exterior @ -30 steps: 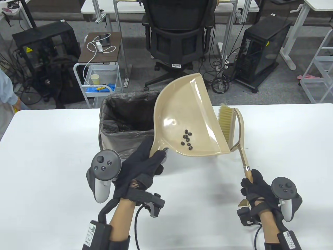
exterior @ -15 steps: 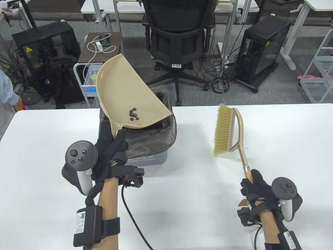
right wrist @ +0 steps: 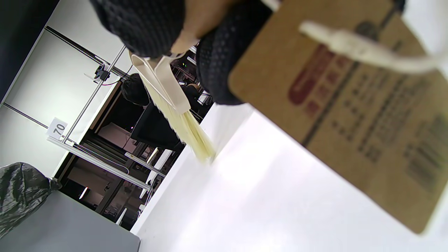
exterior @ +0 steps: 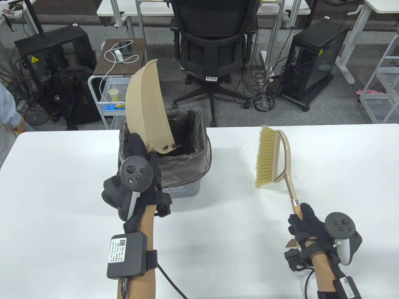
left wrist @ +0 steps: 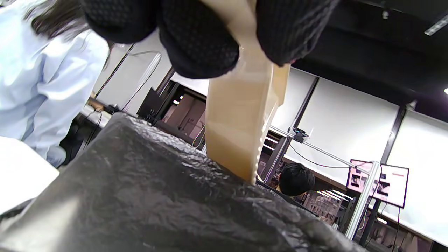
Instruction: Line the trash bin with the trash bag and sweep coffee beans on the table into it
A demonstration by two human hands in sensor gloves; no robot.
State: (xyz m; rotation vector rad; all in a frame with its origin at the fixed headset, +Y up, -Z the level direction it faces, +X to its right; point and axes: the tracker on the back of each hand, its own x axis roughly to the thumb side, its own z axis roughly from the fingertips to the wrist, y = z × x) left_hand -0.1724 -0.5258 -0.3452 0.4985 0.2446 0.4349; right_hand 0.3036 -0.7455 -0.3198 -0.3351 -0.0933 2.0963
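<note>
A grey trash bin (exterior: 184, 188) lined with a dark trash bag (exterior: 187, 169) stands on the white table (exterior: 62, 187). My left hand (exterior: 140, 155) grips the handle of a beige dustpan (exterior: 148, 106) tipped nearly upright over the bin's left side. A couple of coffee beans (exterior: 168, 145) cling at its low edge above the bin's opening. In the left wrist view my fingers (left wrist: 196, 42) wrap the dustpan (left wrist: 238, 122) above the bag (left wrist: 157, 210). My right hand (exterior: 307, 222) holds a beige brush (exterior: 269, 158) by its handle, bristles raised over the table's right side.
A black office chair (exterior: 215, 40) stands behind the table. A small cart (exterior: 115, 93) with a paper cup is at the back left. A person in a light blue shirt (left wrist: 45, 80) is at the far left. A cardboard tag (right wrist: 350, 105) hangs from the brush handle.
My left hand swung the dustpan from right of the bin to above it, then tipped it steeply; most of the beans have slid off it. The right hand and brush stayed still.
</note>
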